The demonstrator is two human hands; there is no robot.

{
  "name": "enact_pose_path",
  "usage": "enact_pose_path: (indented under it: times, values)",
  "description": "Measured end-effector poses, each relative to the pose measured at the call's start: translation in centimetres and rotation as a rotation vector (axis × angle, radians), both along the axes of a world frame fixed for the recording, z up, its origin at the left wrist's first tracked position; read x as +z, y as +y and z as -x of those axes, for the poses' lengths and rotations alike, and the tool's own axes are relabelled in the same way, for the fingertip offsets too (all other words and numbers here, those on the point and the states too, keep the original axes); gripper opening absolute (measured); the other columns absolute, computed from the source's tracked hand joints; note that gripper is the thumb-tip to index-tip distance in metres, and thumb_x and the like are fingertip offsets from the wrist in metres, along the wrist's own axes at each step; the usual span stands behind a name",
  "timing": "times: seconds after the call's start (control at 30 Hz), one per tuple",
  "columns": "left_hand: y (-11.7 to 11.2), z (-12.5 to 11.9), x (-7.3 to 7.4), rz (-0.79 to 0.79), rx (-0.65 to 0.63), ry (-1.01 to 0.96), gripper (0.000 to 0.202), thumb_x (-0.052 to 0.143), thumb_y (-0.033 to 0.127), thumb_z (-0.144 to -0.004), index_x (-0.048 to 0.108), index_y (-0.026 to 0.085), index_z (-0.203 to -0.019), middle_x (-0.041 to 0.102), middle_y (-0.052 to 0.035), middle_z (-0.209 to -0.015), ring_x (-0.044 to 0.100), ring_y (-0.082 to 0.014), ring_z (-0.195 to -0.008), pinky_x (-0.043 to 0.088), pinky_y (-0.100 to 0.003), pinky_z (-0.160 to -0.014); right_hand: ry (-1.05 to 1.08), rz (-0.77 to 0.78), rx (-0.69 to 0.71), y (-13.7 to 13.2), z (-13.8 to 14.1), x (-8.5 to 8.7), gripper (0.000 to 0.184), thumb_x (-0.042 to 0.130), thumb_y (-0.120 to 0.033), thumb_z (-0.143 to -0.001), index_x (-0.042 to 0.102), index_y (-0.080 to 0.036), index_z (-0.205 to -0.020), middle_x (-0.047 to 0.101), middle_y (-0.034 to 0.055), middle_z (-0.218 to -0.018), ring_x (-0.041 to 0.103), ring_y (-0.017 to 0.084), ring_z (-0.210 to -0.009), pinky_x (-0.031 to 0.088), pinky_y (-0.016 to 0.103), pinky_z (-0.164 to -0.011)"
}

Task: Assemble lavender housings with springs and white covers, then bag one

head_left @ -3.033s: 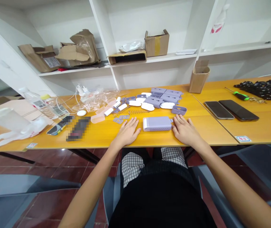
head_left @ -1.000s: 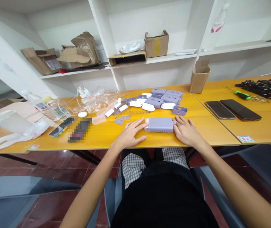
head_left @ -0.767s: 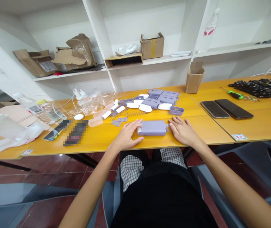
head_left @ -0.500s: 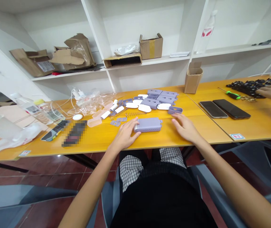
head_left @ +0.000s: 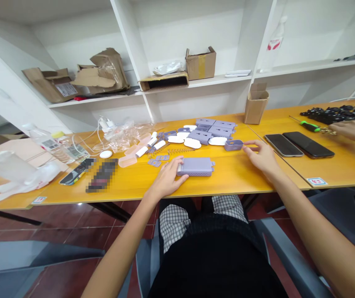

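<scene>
No text can be read with certainty. Blurred marks are borne by a right sticker (head_left: pixel 317 181) on the right table (head_left: pixel 345 174) and a left sticker (head_left: pixel 39 200) on the middle table (head_left: pixel 220 184). Print too small on box label (head_left: pixel 66 89), cardboard box (head_left: pixel 47 87); red-white label (head_left: pixel 274 44), upper-shelf bottle (head_left: pixel 269 60).

Screwdriver (head_left: pixel 310 126) near two phones (head_left: pixel 308 145)

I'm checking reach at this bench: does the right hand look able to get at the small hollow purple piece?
Most likely yes: the right hand is right beside the small hollow purple piece, and nothing shows in between; whether they touch is hard to tell.
</scene>
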State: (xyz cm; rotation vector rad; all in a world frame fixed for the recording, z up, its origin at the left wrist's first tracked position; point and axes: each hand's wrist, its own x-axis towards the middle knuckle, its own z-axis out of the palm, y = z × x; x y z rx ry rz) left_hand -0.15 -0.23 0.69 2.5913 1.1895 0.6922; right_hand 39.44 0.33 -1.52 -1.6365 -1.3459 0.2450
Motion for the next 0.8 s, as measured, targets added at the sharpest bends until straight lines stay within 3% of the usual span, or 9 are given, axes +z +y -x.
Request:
enact_pose_path:
  times: [0.1, 0.2, 0.37, 0.47, 0.57, 0.67, 0.8]
  values:
    - [0.1, 0.1, -0.1, -0.005, -0.008, -0.003, 0.049, 0.061, 0.043, -0.101, 0.046, 0.027, -0.145, 0.050, -0.0133, -0.162, 0.051, -0.0325, -0.149, 0.040, -0.057, -0.124, -0.001, -0.068, -0.003, -0.6, 1.4, 0.8, 0.023, 0.066, -0.040, -0.087, 0.075, -0.022, -0.097, 0.080, 0.0120, -0.111, 0.077, 0.031, -0.098, 0.061, 0.045, -0.089]
    - [0.2, 0.5, -0.1, 0.006, -0.008, 0.003, 0.062, 0.062, 0.049, -0.101, 0.040, 0.027, -0.155, 0.044, -0.0142, -0.167, 0.045, -0.0337, -0.153, 0.037, -0.057, -0.126, 0.018, -0.053, 0.080, -1.1, 2.8, 1.8, 0.023, 0.065, -0.041, -0.087, 0.075, -0.021, -0.091, 0.082, 0.0122, -0.100, 0.077, 0.029, -0.090, 0.061, 0.040, -0.075]
    - [0.8, 2.1, 0.3, 0.004, -0.038, -0.018, 0.072, 0.055, 0.053, -0.104, 0.028, 0.025, -0.165, 0.037, -0.0148, -0.171, 0.035, -0.0332, -0.160, 0.030, -0.054, -0.132, -0.111, -0.003, 0.466, -0.1, 4.5, 3.7, 0.025, 0.063, -0.041, -0.092, 0.077, -0.021, -0.099, 0.082, 0.0101, -0.103, 0.076, 0.026, -0.091, 0.062, 0.039, -0.075]
    - [1.7, 4.1, 0.3, -0.055, 0.070, -0.064, 0.063, 0.052, 0.051, -0.106, 0.037, 0.025, -0.161, 0.046, -0.0142, -0.165, 0.045, -0.0338, -0.152, 0.036, -0.056, -0.128, -0.156, 0.073, 0.643, 2.2, 5.6, 3.7, 0.024, 0.062, -0.036, -0.095, 0.077, -0.020, -0.106, 0.081, 0.0090, -0.103, 0.076, 0.024, -0.084, 0.062, 0.039, -0.077]
    - [2.9, 6.7, 0.0, -0.036, 0.197, -0.103, 0.066, 0.059, 0.049, -0.101, 0.039, 0.024, -0.159, 0.060, -0.0144, -0.150, 0.066, -0.0316, -0.126, 0.052, -0.055, -0.113, -0.246, 0.185, 0.701, 4.8, 7.1, 2.9, 0.022, 0.062, -0.024, -0.095, 0.077, -0.018, -0.111, 0.082, 0.0088, -0.096, 0.075, 0.023, -0.079, 0.061, 0.037, -0.078]
    - [3.8, 8.8, -0.3, -0.057, 0.273, -0.129, 0.063, 0.060, 0.045, -0.100, 0.042, 0.023, -0.157, 0.067, -0.0123, -0.139, 0.071, -0.0276, -0.107, 0.056, -0.052, -0.105, -0.323, 0.196, 0.721, 6.7, 8.7, 2.2, 0.025, 0.062, -0.021, -0.098, 0.076, -0.018, -0.118, 0.082, 0.0088, -0.095, 0.075, 0.022, -0.083, 0.058, 0.036, -0.082]
    - [4.4, 9.9, -0.9, -0.157, 0.349, -0.066, 0.048, 0.060, 0.039, -0.098, 0.056, 0.019, -0.142, 0.067, -0.0152, -0.139, 0.068, -0.0321, -0.119, 0.051, -0.055, -0.112, -0.457, 0.251, 0.725, 7.9, 10.1, 2.5, 0.036, 0.064, -0.023, -0.099, 0.072, -0.021, -0.134, 0.079, 0.0050, -0.086, 0.072, 0.022, -0.078, 0.053, 0.035, -0.081]
